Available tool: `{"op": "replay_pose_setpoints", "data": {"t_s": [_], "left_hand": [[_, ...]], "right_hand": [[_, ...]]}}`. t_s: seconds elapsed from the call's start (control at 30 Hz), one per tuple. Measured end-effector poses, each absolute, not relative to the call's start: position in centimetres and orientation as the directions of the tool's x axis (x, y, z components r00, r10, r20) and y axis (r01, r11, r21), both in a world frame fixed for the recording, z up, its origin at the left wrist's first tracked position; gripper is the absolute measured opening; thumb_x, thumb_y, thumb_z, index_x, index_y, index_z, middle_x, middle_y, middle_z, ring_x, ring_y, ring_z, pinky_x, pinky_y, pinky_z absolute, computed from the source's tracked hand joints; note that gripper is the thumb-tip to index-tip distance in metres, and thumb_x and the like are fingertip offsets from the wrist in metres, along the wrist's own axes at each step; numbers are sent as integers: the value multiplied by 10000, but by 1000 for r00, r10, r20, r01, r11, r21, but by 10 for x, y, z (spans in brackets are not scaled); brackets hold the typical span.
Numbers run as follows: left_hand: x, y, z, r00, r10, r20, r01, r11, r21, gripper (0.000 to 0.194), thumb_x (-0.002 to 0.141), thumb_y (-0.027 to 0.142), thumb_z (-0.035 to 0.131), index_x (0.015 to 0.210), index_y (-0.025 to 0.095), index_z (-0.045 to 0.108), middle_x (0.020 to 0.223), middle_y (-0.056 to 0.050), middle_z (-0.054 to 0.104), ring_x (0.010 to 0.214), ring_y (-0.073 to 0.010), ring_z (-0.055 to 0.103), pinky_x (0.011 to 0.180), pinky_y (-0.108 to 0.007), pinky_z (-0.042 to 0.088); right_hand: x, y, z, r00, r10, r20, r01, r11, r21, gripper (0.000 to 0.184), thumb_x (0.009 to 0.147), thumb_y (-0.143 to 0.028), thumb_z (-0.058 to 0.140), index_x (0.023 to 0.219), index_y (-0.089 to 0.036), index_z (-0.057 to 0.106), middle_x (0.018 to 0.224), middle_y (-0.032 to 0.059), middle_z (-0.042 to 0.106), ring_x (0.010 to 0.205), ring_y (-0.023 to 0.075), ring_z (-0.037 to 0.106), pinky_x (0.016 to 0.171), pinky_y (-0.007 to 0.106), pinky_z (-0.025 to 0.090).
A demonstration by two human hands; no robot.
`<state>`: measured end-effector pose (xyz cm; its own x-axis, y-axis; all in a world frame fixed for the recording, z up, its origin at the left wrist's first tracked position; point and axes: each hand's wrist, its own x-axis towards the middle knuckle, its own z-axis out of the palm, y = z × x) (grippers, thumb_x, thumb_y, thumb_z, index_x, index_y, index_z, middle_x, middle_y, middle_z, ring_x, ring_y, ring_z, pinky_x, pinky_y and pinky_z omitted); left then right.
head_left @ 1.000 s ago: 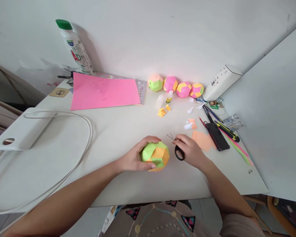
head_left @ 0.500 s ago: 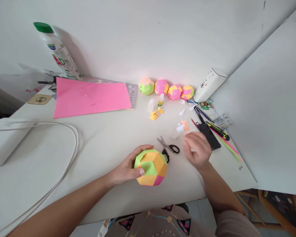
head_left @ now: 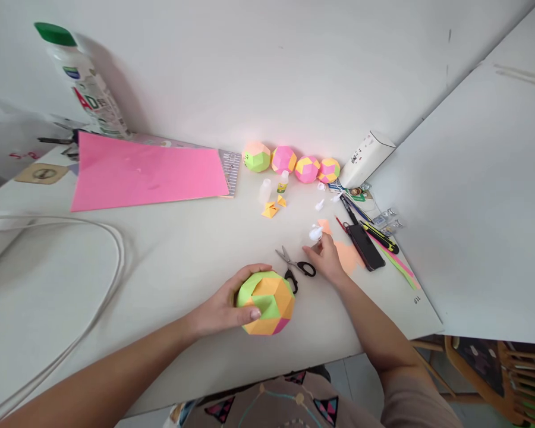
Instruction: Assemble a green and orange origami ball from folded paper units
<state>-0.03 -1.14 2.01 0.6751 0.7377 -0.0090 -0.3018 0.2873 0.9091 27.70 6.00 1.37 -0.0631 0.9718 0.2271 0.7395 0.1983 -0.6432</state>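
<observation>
My left hand (head_left: 232,300) is wrapped round a faceted paper ball (head_left: 271,297) in green, orange and a little magenta, holding it above the table's front part. The thumb presses on a green face where the paper dips inward. My right hand (head_left: 325,258) is low on the table, its bent fingers beside a white blob (head_left: 315,232) that looks like glue. Whatever those fingers pinch is too small or hidden to make out. A pair of black-handled scissors (head_left: 296,264) lies spread between the ball and my right hand. Small folded orange paper pieces (head_left: 270,210) lie farther back.
Several finished paper balls (head_left: 283,160) line the wall, with small bottles (head_left: 265,191) before them. Pink sheets (head_left: 151,172) lie at the left, near a white cable (head_left: 118,255). A black case (head_left: 366,246), a cutter (head_left: 380,238) and orange paper (head_left: 348,257) are at the right.
My right hand has moved left and down to the white blob, uncovering the orange paper. My left hand keeps its hold on the ball. The whole view has shifted slightly.
</observation>
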Motion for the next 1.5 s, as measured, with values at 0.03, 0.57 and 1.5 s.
{"op": "replay_pose_setpoints", "data": {"t_s": [0.03, 0.57, 1.5], "left_hand": [[-1, -11, 20, 680, 733, -17, -299, 298, 906, 723, 722, 466, 757, 1310, 263, 390, 1269, -114, 538, 1119, -284, 570, 882, -391, 512], [-4, -9, 27, 829, 558, 40, -373, 497, 784, 790, 641, 550, 779, 1292, 203, 496, 1236, -148, 572, 1129, -353, 563, 930, -482, 457], [-3, -13, 31, 851, 522, -63, -328, 621, 712, 802, 628, 563, 800, 1275, 217, 477, 1218, -101, 600, 1119, -308, 585, 915, -408, 468]], "right_hand": [[276, 60, 20, -100, 964, 244, 730, 238, -641, 357, 798, -343, 585, 1118, -190, 544, 1054, 110, 587, 1011, 267, 560, 871, 452, 492], [223, 29, 160, -263, 858, 441, 206, 496, -844, 296, 780, -508, 676, 897, -243, 619, 763, 15, 558, 576, 147, 512, 469, 277, 418], [197, 13, 134, -397, 743, 538, 174, 637, -751, 206, 790, -364, 699, 930, -240, 613, 683, 0, 614, 482, 136, 522, 389, 275, 397]]}}
